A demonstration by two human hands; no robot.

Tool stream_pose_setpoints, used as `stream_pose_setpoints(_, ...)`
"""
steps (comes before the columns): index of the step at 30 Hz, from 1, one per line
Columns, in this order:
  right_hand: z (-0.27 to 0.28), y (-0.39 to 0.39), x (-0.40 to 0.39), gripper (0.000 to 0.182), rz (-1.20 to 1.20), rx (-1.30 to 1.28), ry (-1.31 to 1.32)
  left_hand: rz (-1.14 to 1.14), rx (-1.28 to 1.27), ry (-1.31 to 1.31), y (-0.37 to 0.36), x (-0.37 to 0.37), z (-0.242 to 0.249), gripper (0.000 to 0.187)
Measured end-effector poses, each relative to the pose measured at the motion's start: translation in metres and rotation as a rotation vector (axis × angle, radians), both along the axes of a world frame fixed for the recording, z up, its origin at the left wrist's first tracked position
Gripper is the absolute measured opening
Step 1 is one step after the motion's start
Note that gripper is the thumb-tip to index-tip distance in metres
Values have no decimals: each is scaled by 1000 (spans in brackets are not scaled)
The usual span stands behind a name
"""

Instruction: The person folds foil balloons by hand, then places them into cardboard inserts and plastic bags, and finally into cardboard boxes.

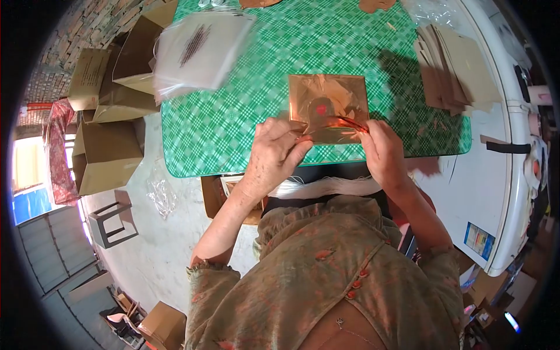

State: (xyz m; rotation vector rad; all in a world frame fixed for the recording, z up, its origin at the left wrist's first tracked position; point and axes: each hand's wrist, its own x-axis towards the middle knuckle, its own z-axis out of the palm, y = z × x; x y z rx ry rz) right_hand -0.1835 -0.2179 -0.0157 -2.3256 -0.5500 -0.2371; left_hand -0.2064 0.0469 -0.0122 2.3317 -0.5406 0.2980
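Note:
A flat, square packet in shiny copper-coloured film (pixel 303 96) lies near the front edge of the green checked table (pixel 268 64), with a small red spot at its middle. At the packet's lower left, my left hand (pixel 277 149) has its thumb and fingers pinched on the film's edge. My right hand (pixel 382 149) is closed at the lower right corner, on a folded, reddish shiny part of the same film. Between the hands the film's near edge looks creased and slightly lifted.
Clear plastic bags (pixel 201 49) are stacked at the table's left. Brown paper sheets (pixel 458 70) lie at its right. Open cardboard boxes (pixel 108 154) stand left of the table. White strands (pixel 326 187) hang at the front edge, and a small stool frame (pixel 114 219) is on the floor.

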Motion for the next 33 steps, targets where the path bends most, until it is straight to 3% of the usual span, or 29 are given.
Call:
stream_pose_setpoints(9,1,14,14,20,-99,-23,139,241,114,-40,-15,9,-2,17)
stream_pose_setpoints(18,2,20,22,18,-176,-176,220,310,284,-157,-24,17,-6,20)
stream_pose_setpoints(21,3,22,23,19,-203,-218,240,319,201,-103,-23,12,-2,23)
stream_pose_setpoints(24,3,22,22,19,-201,-168,273,198,110,-321,-22,9,3,34)
stream_pose_setpoints(28,-6,19,23,19,-202,-156,238,-141,238,-154,-28,7,13,56)
stream_pose_setpoints(29,-6,19,23,19,-202,-160,234,-190,343,-77,-27,8,10,69)
stream_pose_setpoints(33,-5,20,21,20,-210,-181,238,-230,435,6,-26,19,10,77)
